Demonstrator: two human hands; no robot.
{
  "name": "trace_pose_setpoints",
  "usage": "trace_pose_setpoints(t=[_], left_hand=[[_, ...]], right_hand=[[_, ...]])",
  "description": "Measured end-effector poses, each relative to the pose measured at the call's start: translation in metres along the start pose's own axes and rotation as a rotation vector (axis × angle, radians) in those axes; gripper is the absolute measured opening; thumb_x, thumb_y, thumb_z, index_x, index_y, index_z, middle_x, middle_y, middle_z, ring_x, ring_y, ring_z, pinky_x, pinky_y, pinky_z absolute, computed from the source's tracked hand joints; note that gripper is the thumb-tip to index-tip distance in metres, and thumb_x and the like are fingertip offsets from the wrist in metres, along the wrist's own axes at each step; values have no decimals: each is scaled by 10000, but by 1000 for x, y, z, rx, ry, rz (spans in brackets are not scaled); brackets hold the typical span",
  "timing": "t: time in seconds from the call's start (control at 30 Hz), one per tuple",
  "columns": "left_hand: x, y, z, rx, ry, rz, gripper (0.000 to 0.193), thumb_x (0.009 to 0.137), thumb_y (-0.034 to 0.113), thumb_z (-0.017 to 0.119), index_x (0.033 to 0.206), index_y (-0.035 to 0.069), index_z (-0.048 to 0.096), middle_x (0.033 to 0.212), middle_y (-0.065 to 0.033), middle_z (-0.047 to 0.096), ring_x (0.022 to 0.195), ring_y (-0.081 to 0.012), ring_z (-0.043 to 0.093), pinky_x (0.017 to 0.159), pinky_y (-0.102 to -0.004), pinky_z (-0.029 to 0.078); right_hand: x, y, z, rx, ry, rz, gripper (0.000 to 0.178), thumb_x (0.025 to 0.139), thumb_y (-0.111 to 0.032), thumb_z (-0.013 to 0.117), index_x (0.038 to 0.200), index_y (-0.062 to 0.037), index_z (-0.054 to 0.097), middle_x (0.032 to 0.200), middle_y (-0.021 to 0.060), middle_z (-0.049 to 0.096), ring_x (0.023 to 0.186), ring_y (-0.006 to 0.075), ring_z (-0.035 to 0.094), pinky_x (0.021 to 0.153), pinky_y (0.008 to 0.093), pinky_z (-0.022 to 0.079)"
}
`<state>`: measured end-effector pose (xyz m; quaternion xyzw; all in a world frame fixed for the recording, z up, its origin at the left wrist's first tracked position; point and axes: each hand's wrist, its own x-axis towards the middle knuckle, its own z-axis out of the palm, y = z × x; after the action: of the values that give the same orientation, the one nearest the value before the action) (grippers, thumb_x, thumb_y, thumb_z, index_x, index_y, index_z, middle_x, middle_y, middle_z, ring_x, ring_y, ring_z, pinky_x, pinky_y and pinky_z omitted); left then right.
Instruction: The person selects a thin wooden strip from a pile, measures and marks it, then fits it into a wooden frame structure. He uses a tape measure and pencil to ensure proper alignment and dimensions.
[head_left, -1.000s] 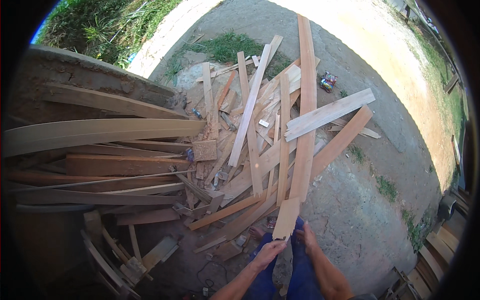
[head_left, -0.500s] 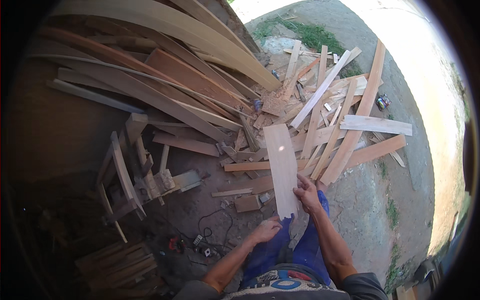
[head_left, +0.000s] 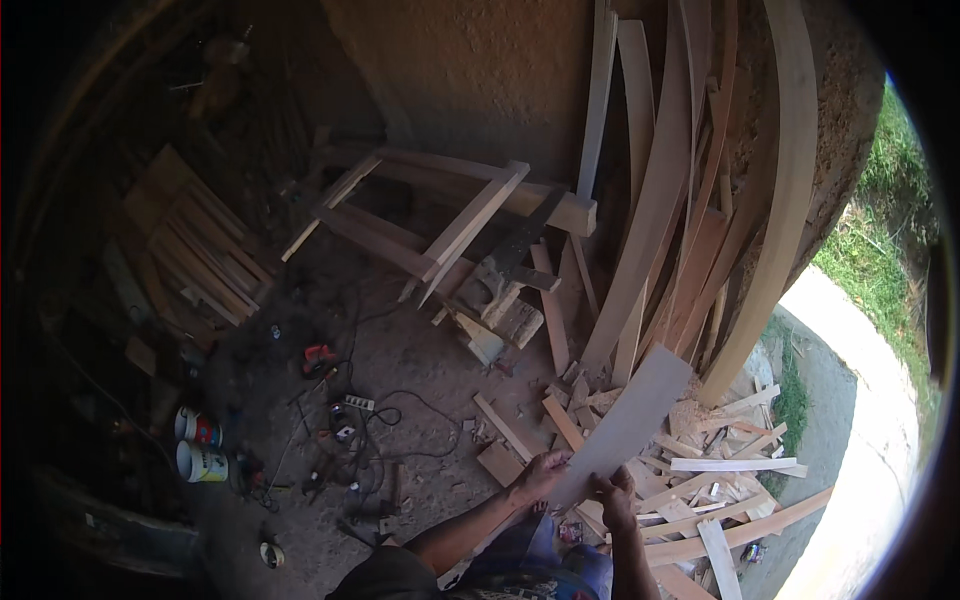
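I hold a flat, pale wooden board (head_left: 636, 412) out in front of me, tilted with its far end up to the right. My left hand (head_left: 543, 472) is closed on the board's left edge close to its near end. Across from it, my right hand (head_left: 615, 496) grips the right edge, its fingers bent against the wood. The board's lowest end lies between the hands, close to my lap.
A wooden frame (head_left: 468, 228) with what looks like a handsaw (head_left: 522, 240) on it stands ahead. Long planks (head_left: 650, 215) lean on the wall. Offcuts (head_left: 700, 500) litter the right. Cables (head_left: 405, 450), a power strip (head_left: 358, 403), a red tool (head_left: 318, 358) and buckets (head_left: 203, 462) lie left.
My view has swung left toward the wooden frame and buckets. The board now tilts to the right, and my left hand has come up from its lower end onto its left edge.
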<state>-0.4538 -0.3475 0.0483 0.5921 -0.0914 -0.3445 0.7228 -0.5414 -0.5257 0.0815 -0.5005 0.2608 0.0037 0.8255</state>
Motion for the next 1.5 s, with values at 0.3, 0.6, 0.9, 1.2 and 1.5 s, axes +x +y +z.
trace_pose_setpoints(t=[0.3, 0.6, 0.9, 1.2, 1.5], left_hand=[[-3, 44, -92, -17, 346, 26, 166, 961, 52, 585, 1109, -13, 621, 1005, -47, 676, 901, -109, 619, 816, -269, 504], [-36, -33, -98, -66, 296, -285, 198, 947, 1, 530, 1143, -19, 557, 1097, -140, 642, 1001, -251, 641, 894, -396, 528], [-54, -121, -51, 106, 142, -598, 245, 923, 54, 582, 1159, -8, 568, 1078, -136, 646, 996, -260, 652, 856, -392, 547], [-86, -159, 43, 368, 93, -495, 307, 924, 155, 599, 1186, -4, 575, 1087, -134, 651, 975, -262, 651, 854, -396, 540], [-151, -208, 141, 629, 149, -564, 277, 865, 132, 593, 1054, -63, 645, 1017, -148, 678, 890, -267, 684, 751, -410, 557]], right_hand=[[81, -28, 99, -247, -283, 2, 361, 918, -143, 653, 1258, -42, 582, 1023, 75, 687, 885, 167, 668, 721, 336, 547], [7, 110, -48, -847, 44, 55, 668, 890, -438, 638, 1354, 32, 542, 1110, 265, 699, 1067, 398, 676, 918, 440, 525], [-268, 169, -218, -273, 941, 514, 504, 879, -211, 574, 1324, 27, 576, 993, 228, 685, 752, 217, 699, 565, 344, 560], [-468, 307, -257, 242, 1099, 557, 503, 905, -167, 575, 1375, -2, 505, 1037, 177, 654, 821, 295, 674, 618, 398, 549], [-622, 383, -296, 488, 1224, 601, 455, 913, -141, 539, 1348, -10, 519, 974, 147, 637, 755, 266, 652, 581, 395, 535]])
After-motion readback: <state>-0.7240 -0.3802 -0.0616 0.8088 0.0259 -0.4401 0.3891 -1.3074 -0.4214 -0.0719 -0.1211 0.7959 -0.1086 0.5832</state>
